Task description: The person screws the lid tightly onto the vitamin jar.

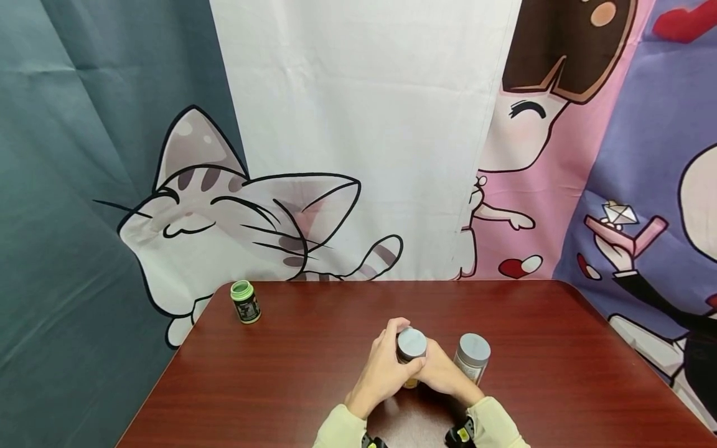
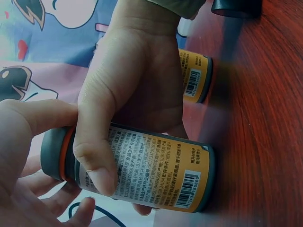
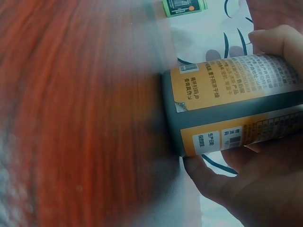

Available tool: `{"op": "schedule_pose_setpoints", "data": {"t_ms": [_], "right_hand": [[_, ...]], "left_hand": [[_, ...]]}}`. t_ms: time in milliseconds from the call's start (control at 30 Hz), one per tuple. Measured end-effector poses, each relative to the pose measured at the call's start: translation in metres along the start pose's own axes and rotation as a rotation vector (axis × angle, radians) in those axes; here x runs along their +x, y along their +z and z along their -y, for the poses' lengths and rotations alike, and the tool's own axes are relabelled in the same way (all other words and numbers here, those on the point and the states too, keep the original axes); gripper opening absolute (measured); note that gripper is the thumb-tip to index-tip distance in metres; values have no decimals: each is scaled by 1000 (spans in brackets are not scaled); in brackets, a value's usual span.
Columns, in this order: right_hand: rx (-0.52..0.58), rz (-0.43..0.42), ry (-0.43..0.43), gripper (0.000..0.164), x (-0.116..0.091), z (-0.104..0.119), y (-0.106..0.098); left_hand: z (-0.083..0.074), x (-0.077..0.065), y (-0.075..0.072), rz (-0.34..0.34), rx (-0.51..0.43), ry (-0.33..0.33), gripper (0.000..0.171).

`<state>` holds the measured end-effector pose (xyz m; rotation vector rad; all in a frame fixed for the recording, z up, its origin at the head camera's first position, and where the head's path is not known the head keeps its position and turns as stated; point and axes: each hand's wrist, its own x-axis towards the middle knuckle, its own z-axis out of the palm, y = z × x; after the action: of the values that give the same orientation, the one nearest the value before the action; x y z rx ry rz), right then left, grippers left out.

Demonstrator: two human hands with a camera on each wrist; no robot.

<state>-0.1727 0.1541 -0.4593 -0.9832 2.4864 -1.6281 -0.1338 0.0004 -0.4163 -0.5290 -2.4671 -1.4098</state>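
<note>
Between both hands stands a dark jar (image 2: 156,165) with a yellow and white printed label and a grey lid (image 1: 411,343). My left hand (image 1: 386,367) has its fingers curled around the lid; in the left wrist view an orange-red ring (image 2: 68,153) shows just below it. Gripping the jar's body is my right hand (image 1: 439,371), its thumb laid across the label in the left wrist view. In the right wrist view the jar's base is close to the table; blur hides whether they touch. A second grey-lidded jar (image 1: 473,354) stands just beyond the right hand.
A small green jar (image 1: 246,303) with a dark label stands at the table's back left. The reddish-brown wooden table (image 1: 313,336) ends at a cloth backdrop (image 1: 364,93) with cartoon figures. A dark cylindrical object (image 2: 236,7) shows at the left wrist view's top edge.
</note>
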Motion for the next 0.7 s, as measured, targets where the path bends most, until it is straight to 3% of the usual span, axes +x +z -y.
{"op": "schedule_pose_setpoints", "data": {"t_ms": [267,600,700], "right_hand": [[59,2,-20,48,0,-3,0],[13,6,-21,46,-3,31,-3],[15,2,-20,45,-2,24,-3]], "left_hand": [[0,0,-3,56,30,-42,56],[1,-3,-7,107,75,-55,56],[1,-2,-6,107,71,-50,56]]}}
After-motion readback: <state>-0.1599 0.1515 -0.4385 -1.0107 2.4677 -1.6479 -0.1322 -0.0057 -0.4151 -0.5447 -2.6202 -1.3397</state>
